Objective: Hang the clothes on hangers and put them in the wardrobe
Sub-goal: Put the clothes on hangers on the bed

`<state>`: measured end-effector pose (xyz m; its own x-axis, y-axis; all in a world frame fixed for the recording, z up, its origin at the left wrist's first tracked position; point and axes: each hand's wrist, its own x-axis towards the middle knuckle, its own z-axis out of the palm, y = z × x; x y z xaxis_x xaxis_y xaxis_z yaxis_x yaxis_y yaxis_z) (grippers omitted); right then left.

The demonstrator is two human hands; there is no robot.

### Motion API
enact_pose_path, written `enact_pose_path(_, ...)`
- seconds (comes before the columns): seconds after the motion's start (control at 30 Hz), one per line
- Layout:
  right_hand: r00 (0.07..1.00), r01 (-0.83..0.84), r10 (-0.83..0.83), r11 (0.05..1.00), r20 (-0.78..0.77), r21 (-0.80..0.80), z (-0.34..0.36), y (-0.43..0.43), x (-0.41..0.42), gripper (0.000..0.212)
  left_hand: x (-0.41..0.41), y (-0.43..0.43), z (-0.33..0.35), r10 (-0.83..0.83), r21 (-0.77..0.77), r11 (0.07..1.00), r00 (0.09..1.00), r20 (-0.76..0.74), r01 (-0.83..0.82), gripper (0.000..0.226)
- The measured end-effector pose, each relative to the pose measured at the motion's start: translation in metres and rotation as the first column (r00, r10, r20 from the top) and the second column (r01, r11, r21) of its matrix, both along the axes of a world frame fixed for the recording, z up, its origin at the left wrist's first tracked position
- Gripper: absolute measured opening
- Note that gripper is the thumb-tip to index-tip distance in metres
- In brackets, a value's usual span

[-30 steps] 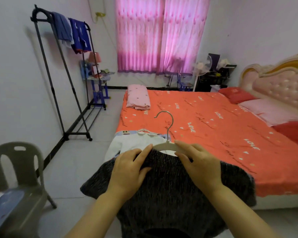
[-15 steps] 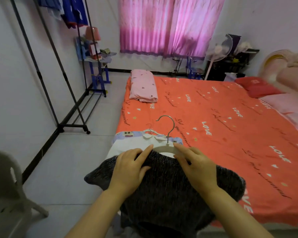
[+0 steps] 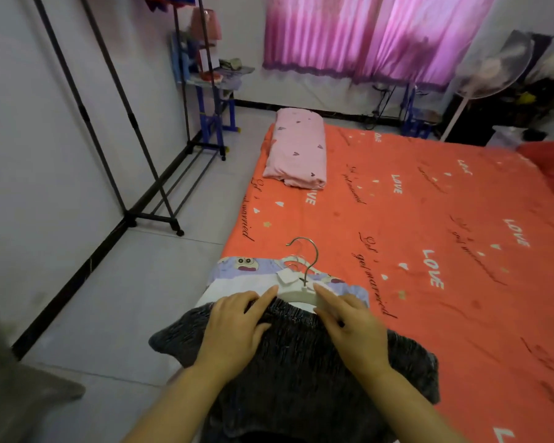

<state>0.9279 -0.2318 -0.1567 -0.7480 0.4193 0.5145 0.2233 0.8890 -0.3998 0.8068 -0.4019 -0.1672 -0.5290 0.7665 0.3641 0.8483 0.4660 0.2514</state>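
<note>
A dark grey knitted top lies on the near corner of the orange bed, with a white hanger in its neckline, metal hook pointing away from me. My left hand lies flat on the top's left shoulder, fingers straight. My right hand presses on the right shoulder, its fingertips on the hanger. Under the top lie a white garment and a lilac cartoon-print garment, with other hanger hooks showing beside them.
A black clothes rack on wheels stands along the left wall. A folded pink blanket lies at the far end of the bed. A fan and pink curtains are at the back. A grey chair edge is near left.
The camera has tilted down and moved closer to the bed. Both hands have stayed on the top's shoulders at the hanger.
</note>
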Motion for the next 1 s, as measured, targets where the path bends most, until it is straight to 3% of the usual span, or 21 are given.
enact_pose_path(0.13, 0.995, -0.006, 0.020, 0.991, 0.099, -0.137, -0.032, 0.061, -0.050, 0.040, -0.042, 0.053, -0.023, 0.035, -0.055, 0.998, 0.998, 0.049, -0.032, 0.071)
enact_pose_path(0.23, 0.967, 0.037, 0.025, 0.971, 0.254, -0.236, -0.063, 0.109, -0.093, 0.045, -0.067, 0.085, -0.051, 0.169, -0.168, 0.976, 0.970, 0.177, -0.139, 0.070)
enact_pose_path(0.4, 0.836, 0.095, 0.063, 0.962, 0.545, -0.256, -0.115, 0.146, -0.120, 0.059, -0.077, 0.107, -0.101, 0.287, -0.356, 0.915, 0.925, 0.250, -0.188, 0.073)
enact_pose_path(0.6, 0.735, 0.126, 0.130, 0.938, 0.665, -0.323, -0.150, 0.144, -0.085, 0.059, -0.072, 0.120, -0.124, 0.317, -0.550, 0.828, 0.903, 0.290, -0.114, 0.069)
enact_pose_path(1.0, 0.733, 0.231, -0.004, 0.942, 0.681, -0.243, -0.094, 0.144, -0.042, 0.056, -0.072, 0.151, -0.060, 0.095, -0.493, 0.869, 0.963, 0.250, 0.043, 0.066)
